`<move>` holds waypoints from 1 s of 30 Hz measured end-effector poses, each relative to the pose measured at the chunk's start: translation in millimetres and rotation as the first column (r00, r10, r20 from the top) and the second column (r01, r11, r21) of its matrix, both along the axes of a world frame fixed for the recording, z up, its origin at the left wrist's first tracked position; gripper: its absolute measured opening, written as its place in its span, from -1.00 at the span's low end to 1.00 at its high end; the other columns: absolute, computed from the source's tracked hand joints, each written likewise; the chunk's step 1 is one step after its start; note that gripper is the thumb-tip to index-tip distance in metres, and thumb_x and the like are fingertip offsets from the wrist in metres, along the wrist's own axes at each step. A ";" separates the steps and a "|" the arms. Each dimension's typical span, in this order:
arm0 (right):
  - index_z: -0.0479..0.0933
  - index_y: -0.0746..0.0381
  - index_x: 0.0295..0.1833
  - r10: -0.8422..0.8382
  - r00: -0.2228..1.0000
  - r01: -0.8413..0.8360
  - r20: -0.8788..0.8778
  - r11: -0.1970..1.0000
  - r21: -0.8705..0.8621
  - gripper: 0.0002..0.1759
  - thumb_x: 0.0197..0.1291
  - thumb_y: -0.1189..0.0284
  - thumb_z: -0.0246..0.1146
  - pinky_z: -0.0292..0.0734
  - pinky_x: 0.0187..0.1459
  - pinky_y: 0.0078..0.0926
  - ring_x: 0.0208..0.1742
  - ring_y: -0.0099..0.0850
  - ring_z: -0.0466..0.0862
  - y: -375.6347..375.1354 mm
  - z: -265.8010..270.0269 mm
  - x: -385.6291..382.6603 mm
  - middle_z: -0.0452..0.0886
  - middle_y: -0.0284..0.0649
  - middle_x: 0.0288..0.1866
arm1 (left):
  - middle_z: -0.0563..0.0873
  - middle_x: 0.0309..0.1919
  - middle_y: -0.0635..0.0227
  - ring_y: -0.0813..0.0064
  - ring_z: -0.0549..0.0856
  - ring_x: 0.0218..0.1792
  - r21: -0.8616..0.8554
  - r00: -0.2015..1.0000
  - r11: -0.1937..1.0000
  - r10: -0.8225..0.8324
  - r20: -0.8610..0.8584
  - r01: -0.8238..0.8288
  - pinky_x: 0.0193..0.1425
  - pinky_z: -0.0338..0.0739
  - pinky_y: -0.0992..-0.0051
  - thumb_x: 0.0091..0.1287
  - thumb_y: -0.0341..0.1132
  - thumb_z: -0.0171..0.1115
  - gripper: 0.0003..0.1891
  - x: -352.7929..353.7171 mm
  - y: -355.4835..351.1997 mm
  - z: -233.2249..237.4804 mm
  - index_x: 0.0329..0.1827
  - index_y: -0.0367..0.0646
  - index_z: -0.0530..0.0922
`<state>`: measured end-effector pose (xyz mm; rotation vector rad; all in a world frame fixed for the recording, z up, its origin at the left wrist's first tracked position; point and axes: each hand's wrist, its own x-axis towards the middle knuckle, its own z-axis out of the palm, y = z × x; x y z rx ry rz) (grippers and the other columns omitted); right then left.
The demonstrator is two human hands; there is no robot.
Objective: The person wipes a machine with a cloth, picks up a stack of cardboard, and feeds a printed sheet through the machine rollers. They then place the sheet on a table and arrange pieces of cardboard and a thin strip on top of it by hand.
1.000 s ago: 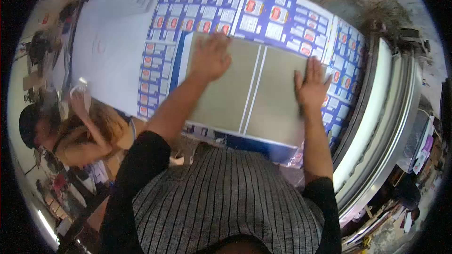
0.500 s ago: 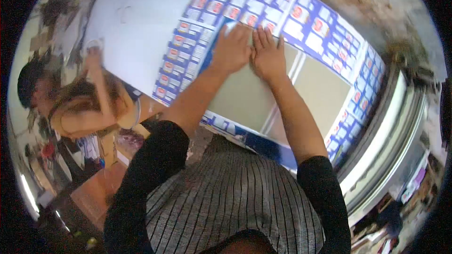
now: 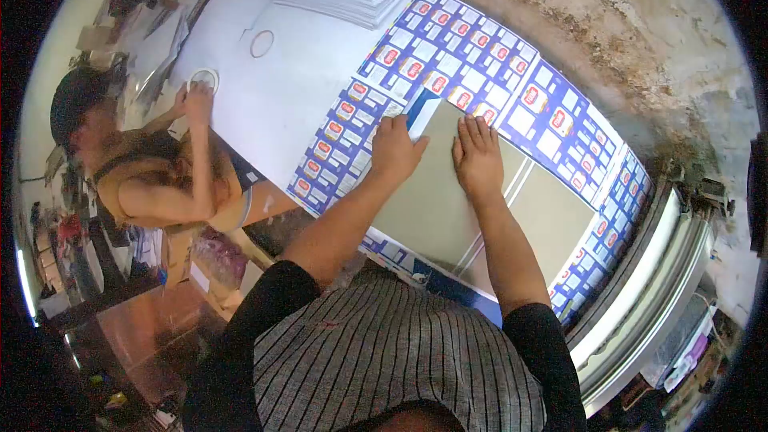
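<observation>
The left hand point(image 3: 396, 152) sits half-curled at the corner of the grey board point(image 3: 432, 212) (pinching anything? I cannot tell). The right hand point(image 3: 478, 156) lies flat and open on it. They seem to be pressing it onto the printed sheet point(image 3: 512, 64); next wants even, outward smoothing.

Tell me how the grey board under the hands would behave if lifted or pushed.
The grey board lies flat with straight edges under the left hand and right hand, so it is probably stiff, not floppy. Thin and broad, it is likely light but awkward to lift. On the printed sheet it may slide easily when pushed.
</observation>
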<state>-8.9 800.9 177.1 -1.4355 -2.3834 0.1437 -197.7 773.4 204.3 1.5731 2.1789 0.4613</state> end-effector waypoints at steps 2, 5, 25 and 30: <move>0.53 0.22 0.36 0.001 1.000 -0.001 -0.015 1.000 0.008 -0.53 0.44 0.26 0.14 0.24 0.52 0.02 0.51 -0.14 0.41 -0.8 1.3 -0.6 0.52 -0.14 0.44 | 0.63 0.06 -0.02 0.00 0.61 0.13 -0.063 0.987 0.993 0.103 0.120 -0.096 0.21 0.49 0.03 0.16 0.00 0.51 -0.33 4.5 5.8 5.3 0.16 -0.35 0.54; 0.52 0.20 0.38 -0.004 0.998 0.007 -0.059 0.998 0.059 -0.50 0.41 0.25 0.17 0.27 0.47 0.02 0.45 -0.13 0.44 1.2 -0.8 -2.4 0.55 -0.14 0.38 | 0.67 0.05 0.00 -0.02 0.66 0.09 -0.144 0.998 0.988 0.052 -0.037 -0.056 0.15 0.54 0.00 0.13 0.01 0.55 -0.32 15.9 8.7 27.2 0.16 -0.31 0.55; 0.44 0.21 0.44 -0.261 0.964 0.238 -0.059 0.938 -0.253 -0.31 0.25 0.16 0.33 0.24 0.40 0.04 0.45 -0.14 0.42 -31.6 37.3 59.7 0.48 -0.07 0.42 | 0.46 0.39 0.16 0.09 0.40 0.43 0.154 0.819 0.804 -0.566 -0.098 0.574 0.43 0.31 0.02 0.32 -0.18 0.33 -0.41 46.8 13.8 -2.8 0.37 -0.22 0.45; 0.32 0.25 0.53 -0.370 0.914 0.395 0.166 0.905 -0.158 -0.24 0.40 -0.01 0.18 0.02 0.54 0.17 0.59 -0.16 0.28 -63.6 27.6 131.3 0.31 -0.09 0.59 | 0.34 0.53 0.21 0.19 0.32 0.49 0.146 0.768 0.776 -0.543 -0.340 0.613 0.44 0.25 0.06 0.41 -0.06 0.12 -0.36 52.2 12.0 -12.6 0.50 -0.20 0.36</move>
